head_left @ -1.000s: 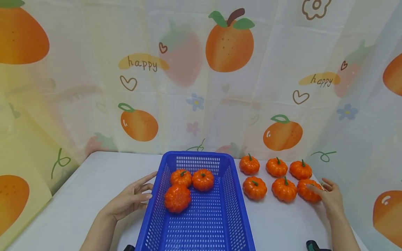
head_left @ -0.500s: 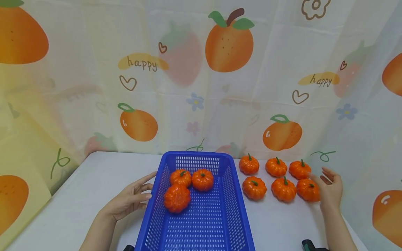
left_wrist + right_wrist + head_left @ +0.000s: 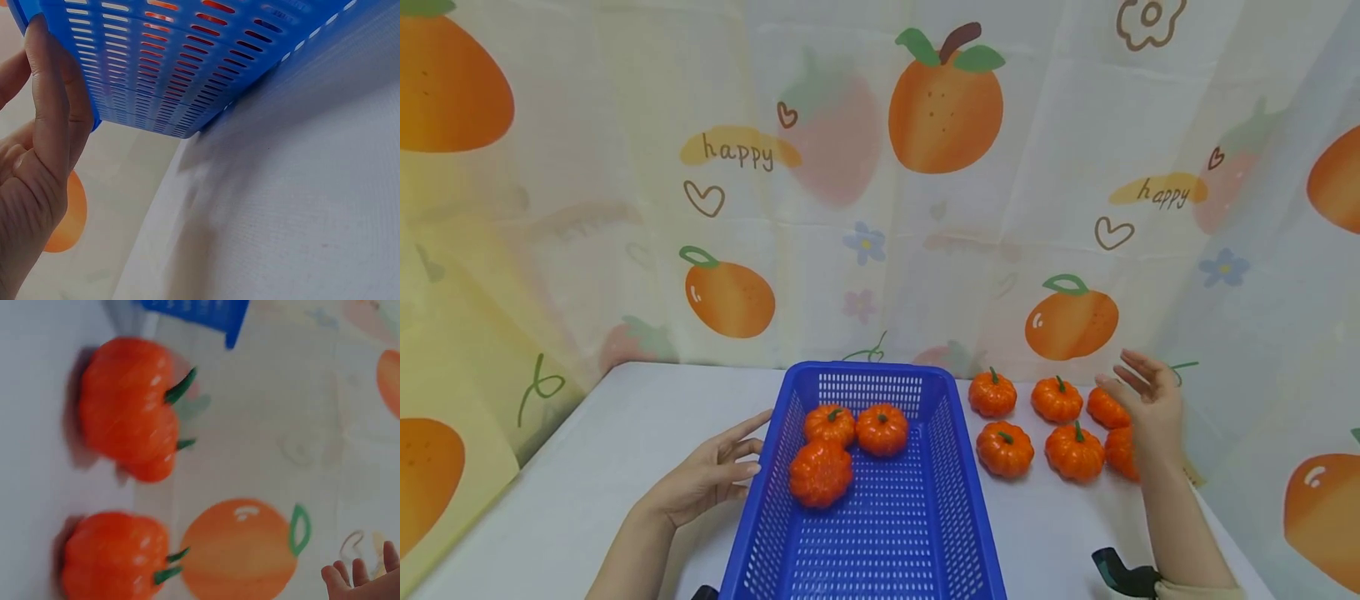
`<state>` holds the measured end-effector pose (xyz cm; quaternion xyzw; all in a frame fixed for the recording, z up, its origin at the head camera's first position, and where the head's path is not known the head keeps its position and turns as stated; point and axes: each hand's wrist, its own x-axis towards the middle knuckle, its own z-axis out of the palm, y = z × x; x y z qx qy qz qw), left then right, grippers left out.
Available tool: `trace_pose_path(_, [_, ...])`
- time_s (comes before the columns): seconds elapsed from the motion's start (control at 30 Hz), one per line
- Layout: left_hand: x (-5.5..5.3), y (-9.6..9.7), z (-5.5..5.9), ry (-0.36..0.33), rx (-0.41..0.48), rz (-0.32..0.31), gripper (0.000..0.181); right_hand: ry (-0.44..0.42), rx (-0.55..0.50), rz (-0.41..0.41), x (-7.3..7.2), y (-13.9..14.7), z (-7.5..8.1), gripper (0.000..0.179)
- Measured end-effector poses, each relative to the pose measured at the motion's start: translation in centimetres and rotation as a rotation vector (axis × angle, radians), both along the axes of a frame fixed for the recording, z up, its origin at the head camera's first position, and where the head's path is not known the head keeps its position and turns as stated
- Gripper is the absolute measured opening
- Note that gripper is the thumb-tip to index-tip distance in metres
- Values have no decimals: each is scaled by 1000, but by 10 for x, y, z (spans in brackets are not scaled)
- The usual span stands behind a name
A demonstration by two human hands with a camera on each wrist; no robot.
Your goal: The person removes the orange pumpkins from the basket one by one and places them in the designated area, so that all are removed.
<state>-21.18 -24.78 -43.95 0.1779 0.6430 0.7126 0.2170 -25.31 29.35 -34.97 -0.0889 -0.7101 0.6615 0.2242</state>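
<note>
A blue perforated plastic basket (image 3: 880, 537) stands on the white table, with 3 small orange toy pumpkins (image 3: 820, 474) toward its far left. My left hand (image 3: 703, 482) touches the basket's left rim, its fingers loosely bent. In the left wrist view, fingertips (image 3: 39, 28) rest at the rim. To the basket's right, several more orange pumpkins (image 3: 1004, 451) with green stems stand in two rows. Raised at the right end of these rows, my right hand (image 3: 1153, 408) holds nothing, fingers spread. It partly hides the far right pumpkin (image 3: 1107, 408) and the near right pumpkin (image 3: 1122, 454).
White table surface (image 3: 1045, 533) lies in front of the pumpkins and left of the basket. A fruit-printed curtain (image 3: 925, 275) hangs right behind the table. A black strap end (image 3: 1123, 575) sticks out by my right wrist.
My right hand has left the near right pumpkin's side, rising and moving left and away from me to the far right pumpkin. My left hand and the pumpkins have stayed put.
</note>
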Motion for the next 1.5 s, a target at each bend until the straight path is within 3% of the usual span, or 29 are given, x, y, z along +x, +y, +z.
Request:
trace_pose_path(0.37, [0,-1,-3,6,-4,5,70,330,-86,329,12,-74,52,42])
trace_pose_path(0.57, [-2,-1,-4,6,-13,10,70,398,-38,498,15,-113,77,45])
trace_pose_path(0.7, [-2,-1,-4,-2,-12,10,70,399,-12,602,10,-139,83,48])
trace_pose_path(0.87, [-1,0,-3,-10,-15,17,70,325,45,717,1,-173,74,49])
trace_pose_path(1.13, [1,1,1,-19,-17,27,72,116,150,934,-11,-221,42,51])
trace_pose_path(1.3, [1,2,1,-22,-5,20,72,-7,250,1002,-17,-244,24,49])
trace_pose_path(1.5, [1,1,-1,-9,0,7,71,-52,329,1038,-23,-255,7,46])
